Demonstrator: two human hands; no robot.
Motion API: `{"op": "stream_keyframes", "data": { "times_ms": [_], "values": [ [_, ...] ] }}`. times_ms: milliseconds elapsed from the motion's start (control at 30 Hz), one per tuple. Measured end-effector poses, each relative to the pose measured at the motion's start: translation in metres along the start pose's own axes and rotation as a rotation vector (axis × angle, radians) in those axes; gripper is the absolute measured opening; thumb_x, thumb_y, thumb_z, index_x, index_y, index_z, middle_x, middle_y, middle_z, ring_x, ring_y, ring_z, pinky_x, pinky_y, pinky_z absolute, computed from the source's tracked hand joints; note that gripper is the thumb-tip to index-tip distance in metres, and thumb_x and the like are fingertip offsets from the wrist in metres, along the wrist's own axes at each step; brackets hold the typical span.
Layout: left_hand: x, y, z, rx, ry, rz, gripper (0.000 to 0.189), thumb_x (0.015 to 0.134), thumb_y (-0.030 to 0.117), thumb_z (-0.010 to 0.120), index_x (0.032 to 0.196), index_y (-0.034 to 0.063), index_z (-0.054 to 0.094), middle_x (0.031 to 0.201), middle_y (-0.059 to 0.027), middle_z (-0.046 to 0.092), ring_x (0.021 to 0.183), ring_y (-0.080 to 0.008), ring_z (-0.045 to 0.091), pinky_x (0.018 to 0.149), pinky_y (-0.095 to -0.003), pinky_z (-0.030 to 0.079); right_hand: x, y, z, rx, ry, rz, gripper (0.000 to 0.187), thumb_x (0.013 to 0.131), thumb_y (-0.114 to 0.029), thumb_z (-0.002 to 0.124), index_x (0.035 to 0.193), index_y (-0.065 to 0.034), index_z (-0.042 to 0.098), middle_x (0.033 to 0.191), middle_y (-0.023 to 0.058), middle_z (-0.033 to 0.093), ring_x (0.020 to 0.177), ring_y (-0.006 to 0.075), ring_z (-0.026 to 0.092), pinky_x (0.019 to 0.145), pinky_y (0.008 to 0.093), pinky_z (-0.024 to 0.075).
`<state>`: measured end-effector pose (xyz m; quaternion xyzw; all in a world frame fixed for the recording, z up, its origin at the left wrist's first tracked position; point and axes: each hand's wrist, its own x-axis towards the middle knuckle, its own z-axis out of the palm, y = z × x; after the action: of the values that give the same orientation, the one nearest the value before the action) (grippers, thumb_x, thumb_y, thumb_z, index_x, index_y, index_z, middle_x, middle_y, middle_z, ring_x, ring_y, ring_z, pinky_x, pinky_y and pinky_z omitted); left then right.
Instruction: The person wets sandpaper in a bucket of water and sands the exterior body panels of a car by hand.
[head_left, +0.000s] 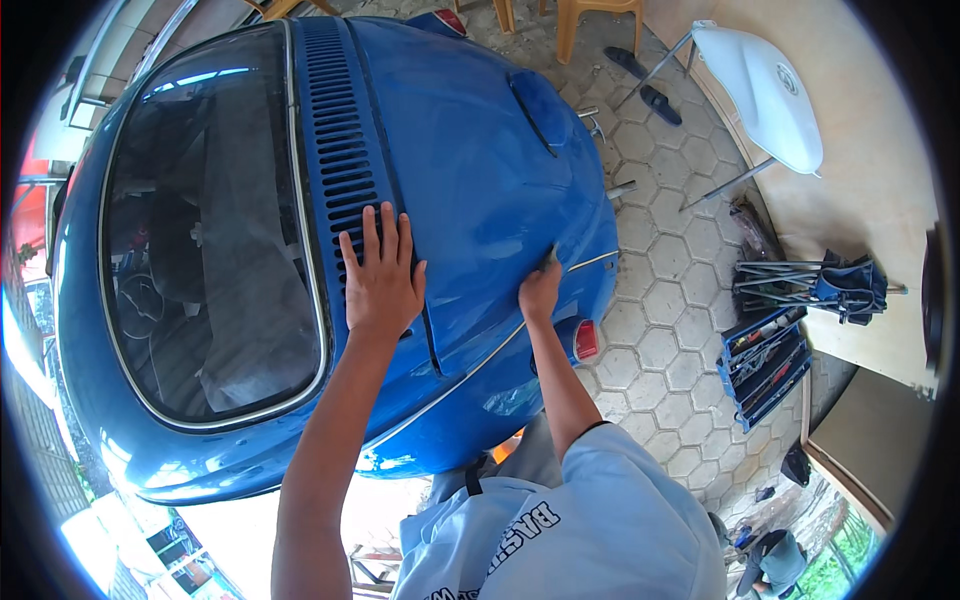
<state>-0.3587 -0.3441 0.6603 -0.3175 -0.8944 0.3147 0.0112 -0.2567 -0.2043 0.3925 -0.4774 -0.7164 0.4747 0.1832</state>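
The rear of a blue Beetle-type car spreads out before me. My left hand lies flat on the louvered panel below the rear window, fingers spread over the vent slots and the edge of the engine lid. Lower on that lid, near its side edge, is my right hand. Its fingers curl around a small greyish object, mostly hidden, whose kind I cannot tell. Dull streaks mark the blue paint. A red tail light sits beside my right forearm.
Hexagonal paving runs behind the car. To the right are an opened blue toolbox, folded camp chairs and a white panel on metal legs. Slippers and orange plastic chairs are farther off. A person crouches at lower right.
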Motion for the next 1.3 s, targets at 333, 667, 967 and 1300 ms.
{"op": "stream_keyframes", "data": {
  "times_ms": [333, 667, 967, 1300],
  "values": [
    [-0.005, -0.010, 0.004, 0.011, 0.048, -0.017, 0.060, 0.106, 0.044, 0.031, 0.157, 0.0118, 0.027, 0.164, -0.0121, 0.020, 0.153, -0.0317, 0.014, 0.120, -0.0580, 0.019, -0.053, -0.085, -0.012, 0.177, -0.227, -0.611, 0.030, 0.085, 0.002, 0.055, 0.115, -0.0002, 0.051, 0.098, 0.0216, 0.055, 0.088, 0.0441, 0.056, 0.076, 0.0507, 0.0455],
    [-0.033, -0.034, 0.019, -0.380, 0.246, -0.001, 0.047, 0.101, 0.031, 0.045, 0.141, 0.0081, 0.052, 0.156, -0.0126, 0.038, 0.150, -0.0294, 0.024, 0.121, -0.0580, 0.016, -0.128, -0.161, -0.017, 0.210, -0.467, -0.786, 0.027, 0.086, 0.002, 0.055, 0.112, -0.0025, 0.051, 0.104, 0.0250, 0.058, 0.096, 0.0464, 0.058, 0.078, 0.0534, 0.0466],
    [-0.067, -0.043, 0.004, -0.288, 0.257, -0.057, 0.055, 0.101, 0.031, 0.046, 0.152, 0.0142, 0.038, 0.163, -0.0091, 0.026, 0.152, -0.0274, 0.018, 0.120, -0.0581, 0.019, -0.020, -0.159, -0.007, 0.019, -0.117, -0.314, 0.018, 0.093, -0.005, 0.045, 0.110, 0.0005, 0.046, 0.099, 0.0288, 0.057, 0.091, 0.0520, 0.055, 0.079, 0.0537, 0.0441],
    [-0.065, -0.045, 0.015, -0.186, 0.209, -0.053, 0.059, 0.102, 0.039, 0.045, 0.153, 0.0118, 0.036, 0.164, -0.0119, 0.024, 0.152, -0.0314, 0.017, 0.119, -0.0595, 0.021, -0.073, -0.171, -0.015, 0.017, -0.344, -0.657, 0.021, 0.093, 0.000, 0.044, 0.115, -0.0018, 0.044, 0.105, 0.0278, 0.055, 0.099, 0.0520, 0.054, 0.080, 0.0550, 0.0435]
  ]
}}
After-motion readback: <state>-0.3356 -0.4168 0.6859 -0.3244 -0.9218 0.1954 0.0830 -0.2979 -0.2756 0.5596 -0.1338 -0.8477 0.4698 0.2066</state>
